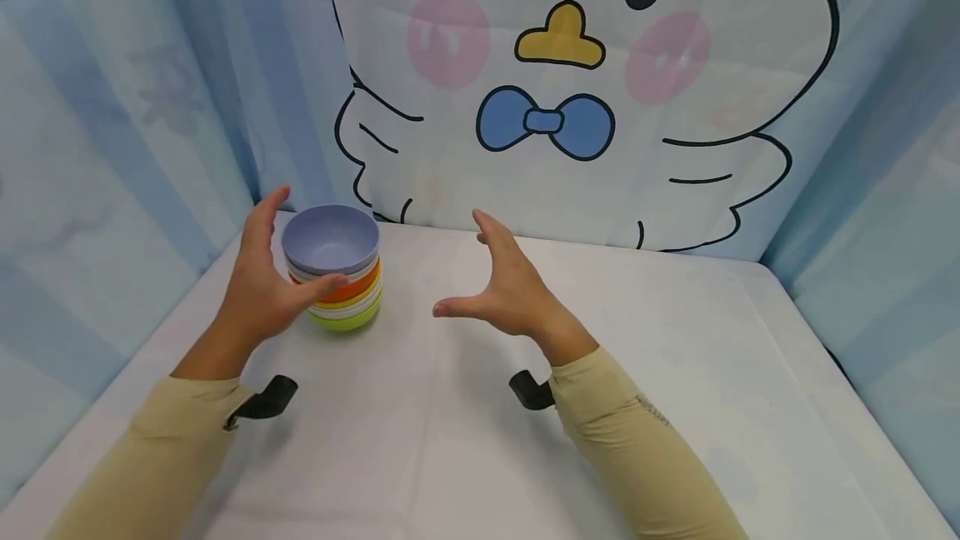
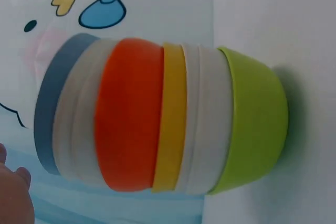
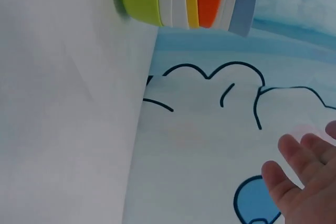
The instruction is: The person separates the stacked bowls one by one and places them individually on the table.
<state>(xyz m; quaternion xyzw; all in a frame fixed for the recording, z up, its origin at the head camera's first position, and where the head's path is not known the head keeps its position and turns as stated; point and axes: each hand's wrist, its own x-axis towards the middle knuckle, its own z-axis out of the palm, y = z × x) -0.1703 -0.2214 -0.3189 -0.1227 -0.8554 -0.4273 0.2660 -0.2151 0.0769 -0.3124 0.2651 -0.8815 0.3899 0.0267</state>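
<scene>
A stack of nested bowls [image 1: 333, 244] stands upright at the table's back left. Its top bowl is lavender-blue, with white, orange [image 2: 131, 114], yellow, white and lime green [image 2: 257, 121] bowls below. My left hand [image 1: 262, 286] is at the stack's left side, thumb and fingers spread, the thumb overlapping the front of the bowls in the head view. Over the middle of the table my right hand [image 1: 517, 286] is held with thumb and fingers apart and nothing between them, to the right of the stack. In the right wrist view its fingers [image 3: 310, 171] are extended.
A white cloth covers the table [image 1: 675, 398]. Behind it hangs a curtain [image 1: 570, 198] printed with a cartoon bird in a blue bow tie, and blue curtains [image 1: 90, 148] close in both sides. A black wrist camera mount [image 1: 266, 398] sits at the left sleeve, another [image 1: 531, 390] at the right.
</scene>
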